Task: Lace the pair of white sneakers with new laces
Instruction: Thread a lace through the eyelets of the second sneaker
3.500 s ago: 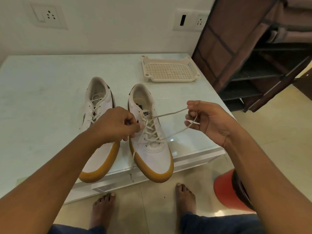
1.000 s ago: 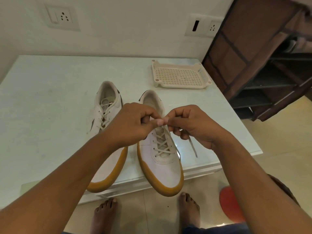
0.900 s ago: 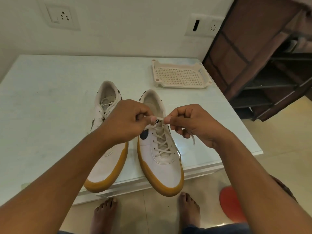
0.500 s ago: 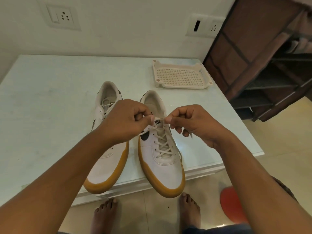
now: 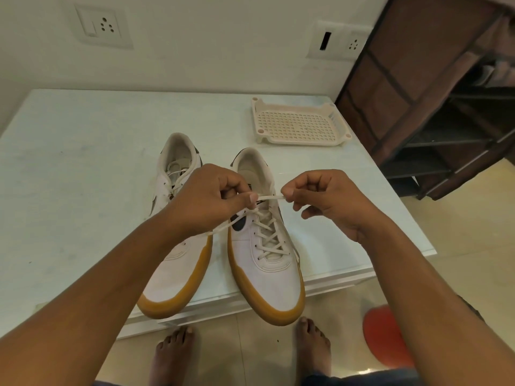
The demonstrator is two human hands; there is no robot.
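Left hand: thumb and forefinger pinch the white lace. Right hand: same pinch on it, other fingers curled. A short stretch of lace runs taut between the two pinches.

Directly below the grip is the laced sneaker on the white table, toe past the near edge. The second sneaker sits left of the grip, just beside the first. A perforated plastic tray lies beyond the grip, well apart.
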